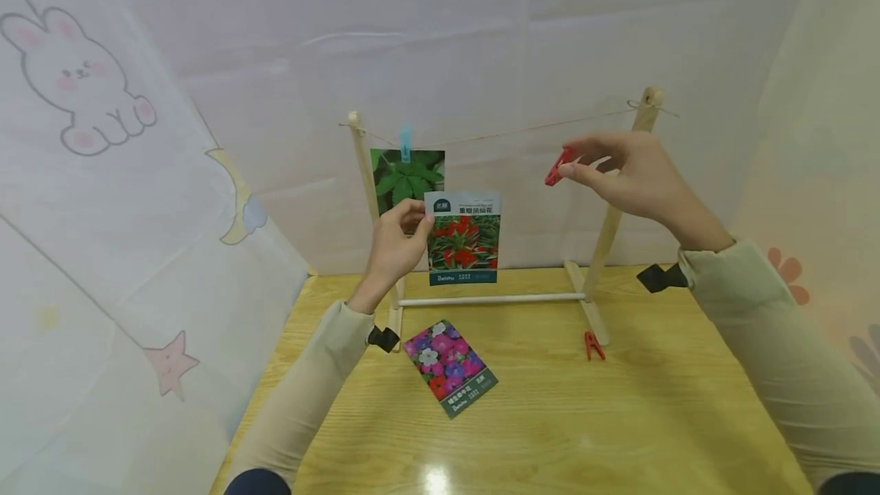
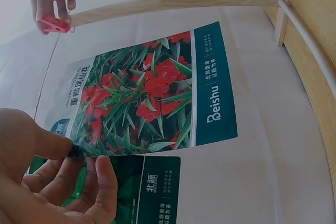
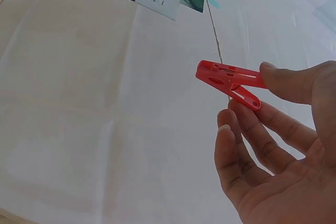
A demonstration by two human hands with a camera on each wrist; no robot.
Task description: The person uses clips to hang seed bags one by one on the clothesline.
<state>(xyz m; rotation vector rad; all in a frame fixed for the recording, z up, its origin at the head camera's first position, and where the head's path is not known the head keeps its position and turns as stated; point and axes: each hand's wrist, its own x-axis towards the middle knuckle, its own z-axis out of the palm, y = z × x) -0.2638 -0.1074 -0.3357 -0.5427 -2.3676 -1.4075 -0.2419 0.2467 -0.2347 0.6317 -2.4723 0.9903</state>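
My left hand point(image 1: 400, 244) pinches a seed packet with red flowers point(image 1: 464, 243) by its left edge, upright and just below the string point(image 1: 509, 132). In the left wrist view, the thumb lies on the front of that packet point(image 2: 142, 93). My right hand point(image 1: 629, 174) holds a red clothespin point(image 1: 560, 166) between thumb and fingers, near the string's right half. The right wrist view shows the clothespin point(image 3: 228, 81) with its handles between thumb and fingertips. A green-leaf packet point(image 1: 409, 174) hangs from the string by a blue clothespin point(image 1: 406, 145), partly hidden behind the left hand.
The string runs between two posts of a wooden stand point(image 1: 605, 243) with a white crossbar point(image 1: 491, 300). On the table point(image 1: 536, 418) lie a packet with pink and purple flowers point(image 1: 450, 365) and another red clothespin point(image 1: 594, 346). Printed cloth point(image 1: 440, 37) hangs behind.
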